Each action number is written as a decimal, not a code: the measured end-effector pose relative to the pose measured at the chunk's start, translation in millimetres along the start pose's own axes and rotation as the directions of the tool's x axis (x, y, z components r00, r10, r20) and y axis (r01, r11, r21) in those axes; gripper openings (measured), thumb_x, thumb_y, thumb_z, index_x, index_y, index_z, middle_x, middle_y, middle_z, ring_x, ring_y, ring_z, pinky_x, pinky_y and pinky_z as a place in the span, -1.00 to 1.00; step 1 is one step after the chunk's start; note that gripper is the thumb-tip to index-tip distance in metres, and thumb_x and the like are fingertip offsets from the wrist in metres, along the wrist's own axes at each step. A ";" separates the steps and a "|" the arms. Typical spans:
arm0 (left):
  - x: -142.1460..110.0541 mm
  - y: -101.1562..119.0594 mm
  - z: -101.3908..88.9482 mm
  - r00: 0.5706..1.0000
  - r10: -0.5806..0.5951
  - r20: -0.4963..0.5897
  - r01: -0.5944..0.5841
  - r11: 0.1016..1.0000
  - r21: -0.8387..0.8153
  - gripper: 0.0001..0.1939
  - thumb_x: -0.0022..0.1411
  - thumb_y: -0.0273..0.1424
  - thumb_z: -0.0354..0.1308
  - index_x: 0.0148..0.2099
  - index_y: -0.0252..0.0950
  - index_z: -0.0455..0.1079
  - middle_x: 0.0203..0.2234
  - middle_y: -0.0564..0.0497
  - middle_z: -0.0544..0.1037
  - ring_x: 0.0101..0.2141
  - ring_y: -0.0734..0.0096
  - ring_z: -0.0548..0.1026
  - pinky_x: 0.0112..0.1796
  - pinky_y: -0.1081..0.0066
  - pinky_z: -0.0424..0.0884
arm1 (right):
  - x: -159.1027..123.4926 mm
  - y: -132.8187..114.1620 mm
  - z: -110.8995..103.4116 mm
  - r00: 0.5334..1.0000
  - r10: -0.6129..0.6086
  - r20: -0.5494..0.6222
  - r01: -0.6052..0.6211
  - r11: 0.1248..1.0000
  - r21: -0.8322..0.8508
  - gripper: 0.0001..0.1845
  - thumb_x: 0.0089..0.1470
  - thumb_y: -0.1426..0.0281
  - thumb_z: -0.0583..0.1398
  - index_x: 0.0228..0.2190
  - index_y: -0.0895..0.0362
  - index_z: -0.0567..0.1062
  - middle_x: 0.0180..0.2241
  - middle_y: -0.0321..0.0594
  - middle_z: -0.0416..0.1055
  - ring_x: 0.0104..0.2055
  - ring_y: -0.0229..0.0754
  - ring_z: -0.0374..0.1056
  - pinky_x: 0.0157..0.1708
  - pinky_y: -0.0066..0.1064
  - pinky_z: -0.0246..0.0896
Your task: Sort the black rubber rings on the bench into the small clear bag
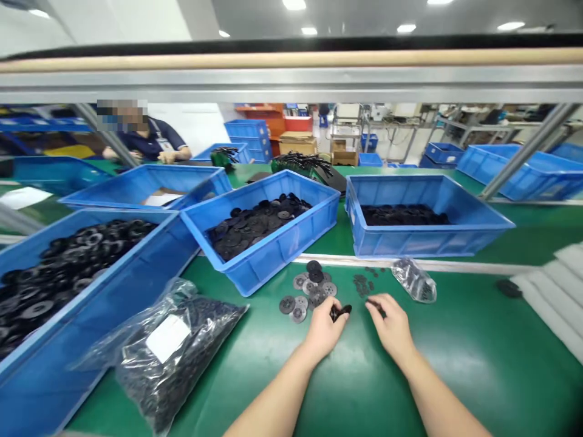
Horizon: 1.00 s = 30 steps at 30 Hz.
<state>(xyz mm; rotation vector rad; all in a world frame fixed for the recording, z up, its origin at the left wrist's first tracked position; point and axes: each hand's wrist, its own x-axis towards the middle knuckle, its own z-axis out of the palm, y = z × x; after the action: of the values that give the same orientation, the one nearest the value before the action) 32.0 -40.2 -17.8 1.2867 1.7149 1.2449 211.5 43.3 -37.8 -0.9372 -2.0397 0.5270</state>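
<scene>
In the middle of the green work surface, my left hand (324, 329) is closed on a black plastic part (342, 312), seen nearly edge-on. Facing it from the right, my right hand (392, 328) pinches a small dark piece (378, 308), its shape mostly covered by the fingers. A loose pile of round black and grey discs with holes (315, 291) lies just beyond my left hand. Several tiny dark parts (362, 284) are scattered past the gap between my hands. Behind my right hand rests a small clear bag (414, 280) with small parts inside.
Blue bins hold black discs (262, 227), more dark parts (405, 215) and black rings (82, 267). A large filled plastic bag (182, 352) lies at left. White foam sheets (558, 291) are stacked at right. Across the bench sits another person (155, 136). A metal rail (291, 85) spans above.
</scene>
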 end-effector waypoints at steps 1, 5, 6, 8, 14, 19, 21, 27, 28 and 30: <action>-0.1 -0.7 1.2 0.999 -0.037 0.020 0.040 0.991 -0.130 -0.90 0.10 -0.42 0.22 -0.29 -0.28 0.37 -0.46 0.07 0.45 -0.42 0.41 0.40 -0.33 0.40 0.30 | -3.7 -9.0 3.1 0.998 -0.056 0.009 0.055 0.997 0.044 -0.85 0.26 0.34 0.17 -0.21 0.10 0.53 -0.26 -0.14 0.49 -0.21 -0.13 0.44 -0.17 -0.31 0.36; 0.8 -1.2 5.9 0.965 -0.151 0.213 0.244 0.812 -0.531 -0.67 0.12 -0.18 0.25 -0.20 -0.35 0.41 -0.59 0.07 0.45 -0.57 0.46 0.40 -0.48 0.44 0.30 | -10.2 -32.4 15.6 0.982 -0.189 0.020 0.185 0.972 0.143 -0.84 0.26 0.42 0.17 -0.17 0.08 0.55 -0.29 -0.17 0.49 -0.25 -0.17 0.45 -0.23 -0.36 0.40; 1.2 -1.3 6.8 0.959 -0.167 0.230 0.272 0.776 -0.569 -0.64 0.11 -0.14 0.26 -0.23 -0.36 0.41 -0.62 0.07 0.44 -0.59 0.46 0.40 -0.49 0.45 0.30 | -9.5 -33.6 17.7 0.979 -0.201 0.014 0.197 0.969 0.152 -0.84 0.26 0.44 0.18 -0.17 0.08 0.56 -0.31 -0.17 0.49 -0.27 -0.18 0.44 -0.26 -0.37 0.40; 2.2 -1.5 8.5 0.954 -0.182 0.237 0.292 0.737 -0.610 -0.60 0.07 -0.10 0.30 -0.27 -0.37 0.41 -0.63 0.05 0.46 -0.60 0.47 0.41 -0.51 0.46 0.31 | -7.1 -32.0 19.6 0.978 -0.211 0.000 0.209 0.967 0.148 -0.84 0.25 0.44 0.19 -0.17 0.09 0.57 -0.32 -0.17 0.49 -0.28 -0.18 0.44 -0.28 -0.37 0.40; 1.1 0.4 8.2 0.957 -0.179 0.226 0.275 0.805 -0.525 -0.57 0.02 -0.10 0.38 -0.27 -0.37 0.47 -0.62 0.02 0.50 -0.58 0.46 0.44 -0.48 0.45 0.38 | -7.5 -32.8 13.8 0.988 -0.146 0.053 0.142 0.987 0.072 -0.80 0.24 0.45 0.17 -0.26 0.04 0.62 -0.37 -0.18 0.49 -0.29 -0.14 0.40 -0.27 -0.30 0.39; 6.3 -2.7 -0.1 0.951 -0.222 0.217 0.305 0.800 -0.517 -0.63 -0.03 -0.19 0.42 -0.29 -0.34 0.46 -0.57 0.04 0.52 -0.54 0.47 0.45 -0.42 0.45 0.39 | -5.7 -30.4 14.3 0.992 -0.012 0.125 -0.008 0.987 0.162 -0.78 0.20 0.39 0.22 -0.13 0.03 0.60 -0.29 -0.19 0.50 -0.24 -0.16 0.43 -0.20 -0.32 0.41; 8.9 -4.7 -3.1 0.956 -0.228 0.186 0.293 0.792 -0.535 -0.65 -0.01 -0.20 0.42 -0.30 -0.33 0.44 -0.56 0.06 0.51 -0.55 0.50 0.43 -0.43 0.47 0.38 | -0.7 -19.4 13.8 0.994 0.068 0.086 -0.077 0.992 0.096 -0.74 0.18 0.37 0.23 -0.08 0.07 0.58 -0.26 -0.16 0.49 -0.21 -0.14 0.43 -0.15 -0.29 0.39; 27.0 16.0 -36.6 0.954 -0.199 -0.226 0.076 0.885 -0.460 -0.63 -0.05 -0.21 0.39 -0.29 -0.31 0.39 -0.58 0.12 0.47 -0.57 0.51 0.41 -0.46 0.46 0.35 | 21.3 12.4 3.6 0.941 0.333 0.064 -0.292 0.891 -0.348 -0.61 0.16 0.35 0.25 0.02 0.20 0.52 -0.07 0.04 0.44 0.00 0.06 0.33 0.03 -0.12 0.22; 36.7 24.9 -50.6 0.936 -0.154 -0.317 0.023 0.924 -0.382 -0.64 -0.03 -0.20 0.38 -0.28 -0.31 0.40 -0.59 0.13 0.46 -0.58 0.50 0.41 -0.45 0.45 0.36 | 24.2 14.3 2.8 0.936 0.341 0.087 -0.290 0.888 -0.358 -0.64 0.18 0.35 0.24 0.00 0.20 0.53 -0.08 0.03 0.44 0.00 0.05 0.33 0.03 -0.14 0.21; 62.8 43.7 -86.9 0.885 0.000 -0.466 -0.075 0.987 -0.143 -0.65 -0.01 -0.21 0.36 -0.25 -0.32 0.43 -0.60 0.13 0.47 -0.56 0.48 0.42 -0.41 0.44 0.38 | 27.9 15.8 3.0 0.934 0.338 0.118 -0.278 0.892 -0.356 -0.71 0.21 0.36 0.21 -0.05 0.17 0.55 -0.10 -0.01 0.45 0.00 0.02 0.32 0.01 -0.18 0.18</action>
<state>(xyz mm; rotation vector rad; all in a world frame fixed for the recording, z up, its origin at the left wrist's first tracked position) -50.2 -3.8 55.2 0.9804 1.8682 1.7856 204.9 74.7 -35.7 -1.4852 -2.1941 0.4497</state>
